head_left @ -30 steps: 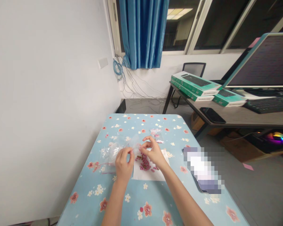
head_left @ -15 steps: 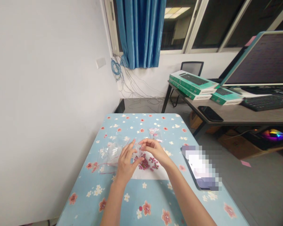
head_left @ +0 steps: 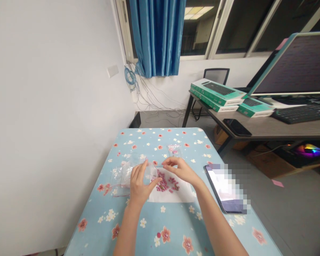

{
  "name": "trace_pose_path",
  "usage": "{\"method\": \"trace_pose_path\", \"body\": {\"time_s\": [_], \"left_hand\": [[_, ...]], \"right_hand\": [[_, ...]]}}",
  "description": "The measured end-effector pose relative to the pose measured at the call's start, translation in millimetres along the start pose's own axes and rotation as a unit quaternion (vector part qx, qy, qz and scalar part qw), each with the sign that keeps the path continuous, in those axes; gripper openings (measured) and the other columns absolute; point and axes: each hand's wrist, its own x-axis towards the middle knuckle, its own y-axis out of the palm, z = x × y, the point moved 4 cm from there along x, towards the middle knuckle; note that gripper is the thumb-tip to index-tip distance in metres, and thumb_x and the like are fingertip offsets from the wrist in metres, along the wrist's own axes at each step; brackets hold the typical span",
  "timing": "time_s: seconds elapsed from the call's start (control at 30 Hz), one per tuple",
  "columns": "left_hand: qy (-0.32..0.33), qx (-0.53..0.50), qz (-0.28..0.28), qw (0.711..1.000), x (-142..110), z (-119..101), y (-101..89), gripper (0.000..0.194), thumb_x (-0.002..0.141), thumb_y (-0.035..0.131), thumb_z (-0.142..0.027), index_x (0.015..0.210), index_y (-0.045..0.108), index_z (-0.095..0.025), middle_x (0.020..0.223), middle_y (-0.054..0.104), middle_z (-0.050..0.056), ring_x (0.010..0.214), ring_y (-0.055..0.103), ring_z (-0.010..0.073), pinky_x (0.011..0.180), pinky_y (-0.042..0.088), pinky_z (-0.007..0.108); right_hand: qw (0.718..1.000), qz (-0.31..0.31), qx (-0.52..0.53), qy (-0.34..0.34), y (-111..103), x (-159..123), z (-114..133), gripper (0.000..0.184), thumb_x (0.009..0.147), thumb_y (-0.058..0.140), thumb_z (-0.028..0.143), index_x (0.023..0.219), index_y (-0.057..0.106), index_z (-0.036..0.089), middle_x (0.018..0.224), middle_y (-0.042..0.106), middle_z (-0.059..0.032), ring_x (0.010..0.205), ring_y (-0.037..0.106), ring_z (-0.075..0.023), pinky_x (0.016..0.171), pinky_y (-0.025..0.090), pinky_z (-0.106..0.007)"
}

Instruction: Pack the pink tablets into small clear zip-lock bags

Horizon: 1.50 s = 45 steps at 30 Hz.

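My left hand (head_left: 139,185) grips a small clear plastic bag (head_left: 152,172) between its thumb and fingers, and the bag's mouth bulges toward the right. Apart from the bag, my right hand (head_left: 180,170) hovers with bent fingers and the fingertips close to the thumb; whatever is between them is too small to make out. Below both hands, a pile of small pink beads (head_left: 162,185) lies on a white sheet of paper (head_left: 185,193), with a few gold-coloured bits among them. More clear plastic bags (head_left: 120,177) lie to the left of my left hand.
Beyond my right hand lies a small zip bag (head_left: 174,150) with pink pieces in it. A phone (head_left: 225,190) rests at the right of the flowered table (head_left: 152,227). One pink bead (head_left: 159,235) sits near the front. A desk (head_left: 269,129) with keyboard boxes (head_left: 218,93) stands at right.
My right hand has drawn away from the bag, slightly to the right. My left hand keeps hold of the bag, whose mouth now shows more clearly.
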Motion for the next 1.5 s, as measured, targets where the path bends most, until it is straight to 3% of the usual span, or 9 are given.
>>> {"method": "trace_pose_path", "body": {"time_s": [0.13,0.27,0.43,0.9,1.0,1.2,1.33,1.5], "left_hand": [[-0.005,0.017,0.010,1.000,-3,4,3.5,0.055,0.074,0.070,-0.040,0.122,0.051,-0.019,0.103,0.065,0.010,0.098,0.057,0.0243,0.088,0.046,0.040],[-0.014,0.020,0.038,0.999,-8,7,11.2,0.051,0.074,0.070,-0.040,0.118,0.054,-0.020,0.103,0.066,0.010,0.099,0.058,0.0244,0.091,0.044,0.041],[-0.039,0.003,0.058,0.998,-13,9,18.2,0.052,0.073,0.070,-0.041,0.117,0.055,-0.020,0.104,0.066,0.010,0.099,0.058,0.0249,0.091,0.044,0.041],[-0.069,-0.024,0.062,0.995,-19,10,27.8,0.047,0.072,0.072,-0.036,0.113,0.056,-0.020,0.099,0.067,0.007,0.094,0.058,0.0229,0.086,0.047,0.039],[-0.068,-0.032,0.065,0.995,-20,10,29.9,0.047,0.071,0.073,-0.036,0.112,0.056,-0.019,0.098,0.067,0.007,0.094,0.058,0.0228,0.084,0.048,0.039],[-0.077,-0.066,0.071,0.992,-22,12,32.1,0.049,0.070,0.074,-0.037,0.112,0.056,-0.020,0.097,0.066,0.007,0.092,0.059,0.0217,0.081,0.050,0.037],[-0.095,-0.088,0.075,0.989,-22,13,33.2,0.051,0.066,0.077,-0.034,0.111,0.057,-0.020,0.094,0.066,0.005,0.091,0.061,0.0199,0.079,0.052,0.033],[-0.102,-0.105,0.058,0.988,-21,12,33.5,0.054,0.061,0.081,-0.033,0.108,0.058,-0.020,0.094,0.067,0.004,0.088,0.063,0.0194,0.077,0.053,0.032]], "right_hand": [[0.967,0.088,-0.227,0.073,-12,-7,-27,0.012,0.068,0.063,0.014,0.077,0.070,0.018,0.068,0.068,-0.0021,0.064,0.061,-0.0168,0.060,0.041,-0.025],[0.946,0.132,-0.282,0.089,-9,-9,-36,0.015,0.063,0.069,0.020,0.078,0.071,0.020,0.073,0.069,-0.0021,0.063,0.059,-0.0169,0.055,0.035,-0.024],[0.940,0.124,-0.312,0.055,0,-6,-29,0.015,0.062,0.068,0.018,0.076,0.072,0.020,0.077,0.068,-0.0031,0.067,0.058,-0.0166,0.056,0.033,-0.023],[0.944,0.111,-0.307,0.041,8,-4,-34,0.008,0.065,0.062,0.015,0.066,0.069,0.019,0.068,0.064,-0.0019,0.063,0.054,-0.0151,0.055,0.032,-0.023],[0.957,0.091,-0.276,0.027,5,-2,-27,0.011,0.068,0.059,0.012,0.070,0.068,0.018,0.070,0.063,-0.0024,0.066,0.055,-0.0154,0.060,0.036,-0.024],[0.993,0.040,-0.106,-0.038,-3,-3,4,0.007,0.078,0.059,0.020,0.077,0.065,0.018,0.076,0.063,-0.0018,0.070,0.056,-0.0147,0.066,0.042,-0.025],[0.997,0.014,-0.054,-0.057,4,-3,15,0.007,0.081,0.060,0.024,0.080,0.064,0.018,0.080,0.064,-0.0020,0.073,0.055,-0.0149,0.068,0.043,-0.026],[0.993,0.037,-0.067,-0.088,20,-1,19,0.010,0.083,0.059,0.026,0.082,0.066,0.019,0.082,0.063,-0.0026,0.075,0.055,-0.0152,0.071,0.044,-0.028]]}}
